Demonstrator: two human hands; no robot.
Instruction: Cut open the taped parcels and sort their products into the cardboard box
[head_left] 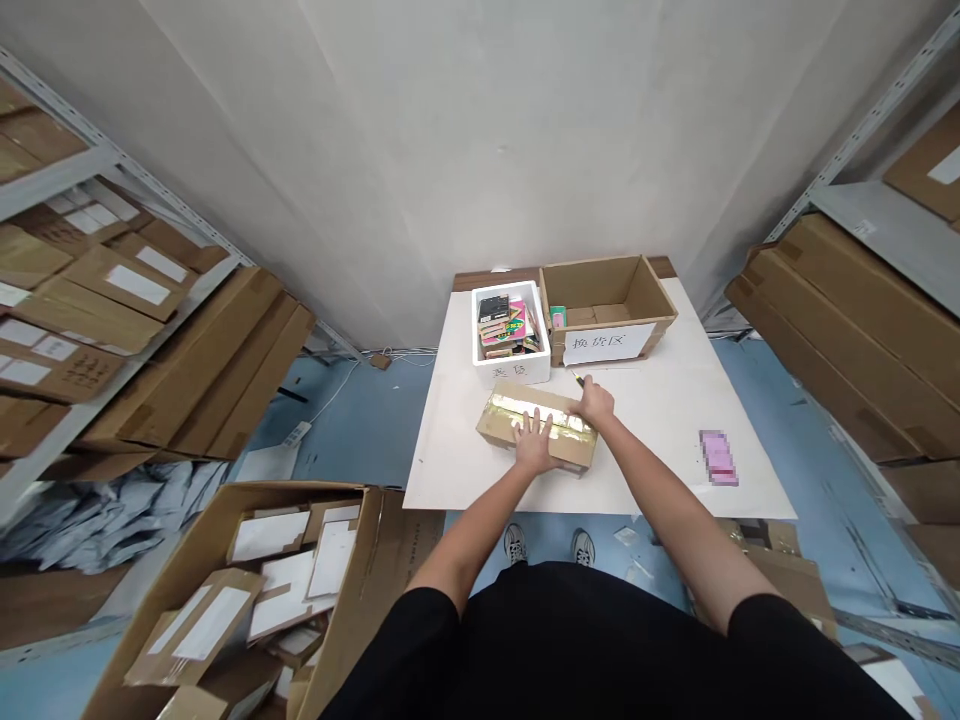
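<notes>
A taped cardboard box (504,402) lies slightly askew on the white table (450,470), its top crossed by shiny yellowish tape. My left hand (534,443) rests on the box's near side and top with the fingers spread. At the box's far right corner, my right hand (596,403) is closed around a slim black-and-yellow box cutter (578,379). The cutter's tip points up and away to the left; whether its blade is out is too small to see. No cut in the tape can be made out.
Behind the box stand a white foam bin (512,370) of small packets and a labelled open carton (660,318). A pixelated pink item (718,458) lies at the table's right. A large carton of parcels (367,560) stands at lower left; loaded shelves (217,270) flank both sides.
</notes>
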